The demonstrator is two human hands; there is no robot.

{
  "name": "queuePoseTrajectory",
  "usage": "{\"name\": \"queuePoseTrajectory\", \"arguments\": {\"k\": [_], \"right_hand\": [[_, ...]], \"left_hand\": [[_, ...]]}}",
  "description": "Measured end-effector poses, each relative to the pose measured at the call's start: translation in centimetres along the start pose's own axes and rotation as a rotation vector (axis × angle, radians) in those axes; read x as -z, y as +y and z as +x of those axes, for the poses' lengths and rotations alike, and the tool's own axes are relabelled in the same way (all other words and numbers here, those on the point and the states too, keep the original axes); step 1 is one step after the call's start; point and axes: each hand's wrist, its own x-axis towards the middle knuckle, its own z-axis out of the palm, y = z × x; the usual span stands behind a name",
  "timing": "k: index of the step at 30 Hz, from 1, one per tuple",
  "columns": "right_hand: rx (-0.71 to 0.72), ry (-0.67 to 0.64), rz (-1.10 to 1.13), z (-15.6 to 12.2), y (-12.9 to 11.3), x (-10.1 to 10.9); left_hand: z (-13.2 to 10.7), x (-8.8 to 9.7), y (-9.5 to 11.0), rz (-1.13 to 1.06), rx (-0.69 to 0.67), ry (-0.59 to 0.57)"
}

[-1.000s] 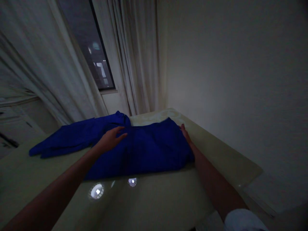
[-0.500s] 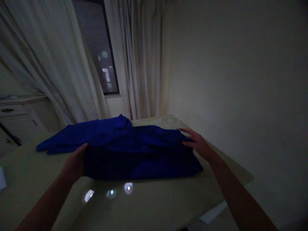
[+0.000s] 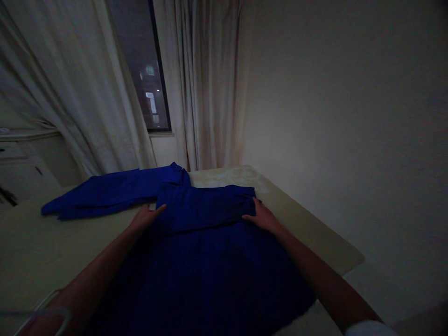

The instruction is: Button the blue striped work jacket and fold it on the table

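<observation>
A dark blue garment (image 3: 210, 261) lies spread over the table, its near part reaching the bottom of the view. Across its far end runs a folded band (image 3: 206, 207). At the band's left edge is my left hand (image 3: 145, 217), thumb stretched over the cloth and apart from the fingers. My right hand (image 3: 262, 217) touches the band's right edge, with thumb and fingers spread. Beyond my left hand lies a second blue piece of clothing (image 3: 115, 191), long and flat; its right end meets the band.
The pale table (image 3: 315, 228) has a corner at right, near the wall (image 3: 332, 116). Behind it hang curtains (image 3: 210, 93) beside a dark window (image 3: 147, 70). A cabinet (image 3: 21, 163) stands at left. A blurred pale loop (image 3: 63, 310) crosses my left forearm.
The garment, bunched in a bundle before, is now spread toward me over the near table. My left hand moved right and away from me; my right hand shifted slightly left.
</observation>
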Motion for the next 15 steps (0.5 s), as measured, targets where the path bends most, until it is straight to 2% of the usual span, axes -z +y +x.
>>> {"name": "queuePoseTrajectory", "arguments": {"k": [2,4,5,7,10,12,13,15], "right_hand": [[0.047,0.014,-0.071,1.4,0.2,-1.6],[0.103,0.013,-0.095,2.8,0.2,-1.8],[0.113,0.011,-0.106,3.6,0.0,-1.4],[0.092,0.041,-0.154,5.2,-0.9,-0.3],[0.062,0.151,-0.267,7.5,-3.4,1.7],[0.165,0.223,-0.336,8.4,-6.0,2.6],[0.253,0.249,-0.353,8.6,-7.7,2.9],[0.452,0.273,-0.309,8.5,-12.0,3.1]], "left_hand": [[0.8,-1.4,0.8,-0.227,0.078,-0.182],[1.7,-2.2,1.4,-0.341,0.016,-0.234],[2.3,-2.3,1.7,-0.333,-0.056,-0.192],[3.4,-1.9,2.5,-0.18,-0.172,-0.053],[4.2,-0.8,4.0,0.146,-0.189,0.126],[3.3,-0.7,5.4,0.228,-0.273,0.21],[2.4,-1.0,6.3,0.214,-0.384,0.21],[0.2,-2.2,8.3,0.105,-0.663,0.129]]}}
